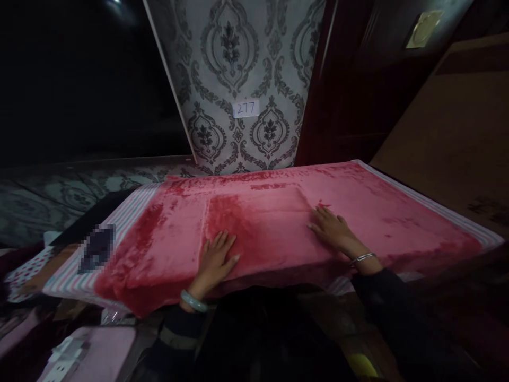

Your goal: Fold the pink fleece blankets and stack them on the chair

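A plush red-pink cloth [338,191] covers the table, its pile brushed into darker and lighter patches. A rectangular outline shows in the cloth between my hands; whether something flat lies under it I cannot tell. My left hand [217,260] lies flat with fingers apart at the lower left of that outline. On the right side of it, my right hand [332,228] rests on the cloth, fingers stretched out. Neither hand holds anything. A pale bangle [193,301] is on my left wrist and a silver bracelet [362,259] on my right.
Under the plush lies a striped cloth [131,209], showing at both ends. A blurred-out dark item [96,249] rests on its left strip. Behind stands a patterned wall with a "277" label [245,108]. A cardboard panel [457,122] leans at right; a power strip [63,363] sits low left.
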